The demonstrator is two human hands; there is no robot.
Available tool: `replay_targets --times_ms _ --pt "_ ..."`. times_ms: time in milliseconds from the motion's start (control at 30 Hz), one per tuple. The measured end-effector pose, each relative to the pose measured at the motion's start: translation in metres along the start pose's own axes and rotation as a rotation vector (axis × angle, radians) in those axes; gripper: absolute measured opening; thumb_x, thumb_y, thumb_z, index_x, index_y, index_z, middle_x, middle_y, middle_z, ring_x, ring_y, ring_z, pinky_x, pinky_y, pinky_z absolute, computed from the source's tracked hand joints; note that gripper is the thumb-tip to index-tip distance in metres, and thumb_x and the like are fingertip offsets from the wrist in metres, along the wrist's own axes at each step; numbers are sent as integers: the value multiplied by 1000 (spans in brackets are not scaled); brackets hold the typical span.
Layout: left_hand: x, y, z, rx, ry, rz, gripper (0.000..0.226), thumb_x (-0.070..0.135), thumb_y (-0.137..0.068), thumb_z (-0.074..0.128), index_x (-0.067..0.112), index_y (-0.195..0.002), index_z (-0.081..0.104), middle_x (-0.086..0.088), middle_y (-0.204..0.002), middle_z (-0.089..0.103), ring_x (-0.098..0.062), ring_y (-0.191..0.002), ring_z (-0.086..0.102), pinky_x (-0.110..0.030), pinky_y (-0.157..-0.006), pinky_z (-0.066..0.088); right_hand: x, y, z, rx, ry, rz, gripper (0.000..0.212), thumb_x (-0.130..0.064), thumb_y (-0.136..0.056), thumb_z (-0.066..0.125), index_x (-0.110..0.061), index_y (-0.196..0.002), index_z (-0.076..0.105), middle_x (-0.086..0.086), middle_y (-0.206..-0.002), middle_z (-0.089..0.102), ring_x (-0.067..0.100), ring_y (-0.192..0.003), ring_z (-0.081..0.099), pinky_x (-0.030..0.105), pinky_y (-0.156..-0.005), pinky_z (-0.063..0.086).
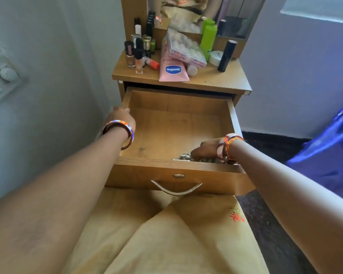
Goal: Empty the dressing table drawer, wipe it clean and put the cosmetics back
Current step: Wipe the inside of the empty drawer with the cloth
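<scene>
The drawer (pixel 176 131) at frame centre stands pulled out and nearly bare, while the cosmetics (pixel 174 54) crowd the tabletop (pixel 222 80) above, so emptying looks almost done; wiping and restocking remain. The left hand (pixel 121 117) grips the drawer's left wall. The right hand (pixel 206 150) reaches into the lower-right corner, fingers curled on a small patterned thing (pixel 184 156), half hidden by the front panel.

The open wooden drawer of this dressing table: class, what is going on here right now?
A person has the wooden drawer pulled out, nearly emptied. The left hand rests on its left side wall. The right hand reaches into the front right corner, onto a small heap of patterned items, too hidden to identify. The cosmetics stand on the wooden tabletop: a pink Vaseline tube, a green bottle, nail polish bottles.
</scene>
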State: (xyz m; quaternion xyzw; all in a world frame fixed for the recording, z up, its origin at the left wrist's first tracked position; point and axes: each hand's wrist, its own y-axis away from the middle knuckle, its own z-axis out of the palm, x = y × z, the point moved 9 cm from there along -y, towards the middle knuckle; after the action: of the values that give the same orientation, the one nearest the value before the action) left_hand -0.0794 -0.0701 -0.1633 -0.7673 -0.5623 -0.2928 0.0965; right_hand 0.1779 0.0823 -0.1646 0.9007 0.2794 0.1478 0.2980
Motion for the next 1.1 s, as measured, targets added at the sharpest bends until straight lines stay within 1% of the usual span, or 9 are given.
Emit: replay_targets --times_ms 133,267,367,500,567,633,733,867,1100 --pt "0 -4 0 12 -27 11 42 29 -102 28 1 -125 48 -22 -124 56 -38 -116 54 -46 -97 44 -19 17 0 -59 -848 -129 24 -22 -96 44 -9 -79 52 10 -80 51 19 -70 48 28 -72 46" --pt "1 -6 1 9 -47 14 42 28 -102 29 0 -127 48 -22 -126 55 -38 -118 53 -46 -100 42 -22 25 -18 -29 -1311 -249 39 -41 -74 53 -12 -98 61 14 -105 60 27 -85 59 39 -92 45" --pt "0 -7 3 -5 -25 9 42 28 -102 29 1 -129 47 -21 -127 54 -37 -119 52 -47 -102 41 6 30 -56 223 -1491 -286 53 -40 -59 51 -7 -97 67 19 -103 68 37 -96 64 48 -97 46" --pt "1 -7 2 -4 -38 20 43 27 -101 29 2 -132 46 -21 -127 54 -37 -118 53 -48 -101 43 49 69 -114 804 -1247 -205 37 -43 -79 44 -17 -54 52 4 -65 60 24 -66 56 30 -63 44" --pt "1 -6 1 -2 -46 21 43 29 -101 29 1 -130 47 -21 -124 56 -38 -116 54 -48 -99 44 54 95 -124 975 -886 -147 41 -43 -85 40 -15 -58 51 7 -68 59 27 -70 55 31 -63 42" --pt "1 -6 1 1 -47 24 44 30 -101 29 0 -128 48 -22 -122 56 -38 -114 55 -48 -98 45 43 92 -104 753 -427 -63 38 -41 -91 37 -14 -92 65 16 -109 64 28 -105 60 31 -77 50" --pt "1 -5 0 0 -41 22 43 29 -101 30 0 -128 48 -22 -122 56 -38 -114 55 -49 -98 45 46 75 -36 182 -181 67 46 -15 -95 44 -4 -139 37 12 -142 37 21 -129 43 19 -82 49" --pt "1 -4 -1 9 -55 17 44 30 -101 30 -1 -127 47 -23 -122 56 -38 -114 55 -48 -98 46 34 59 -39 344 -158 69 57 -56 -75 66 -12 -110 58 9 -120 51 29 -106 50 37 -84 49" --pt "5 -1 -4 53 -141 49 41 24 -102 30 2 -131 46 -22 -129 52 -39 -117 53 -47 -98 45 46 46 -25 338 -195 270 58 -16 -93 50 9 -135 18 25 -131 43 43 -121 48 50 -100 42"
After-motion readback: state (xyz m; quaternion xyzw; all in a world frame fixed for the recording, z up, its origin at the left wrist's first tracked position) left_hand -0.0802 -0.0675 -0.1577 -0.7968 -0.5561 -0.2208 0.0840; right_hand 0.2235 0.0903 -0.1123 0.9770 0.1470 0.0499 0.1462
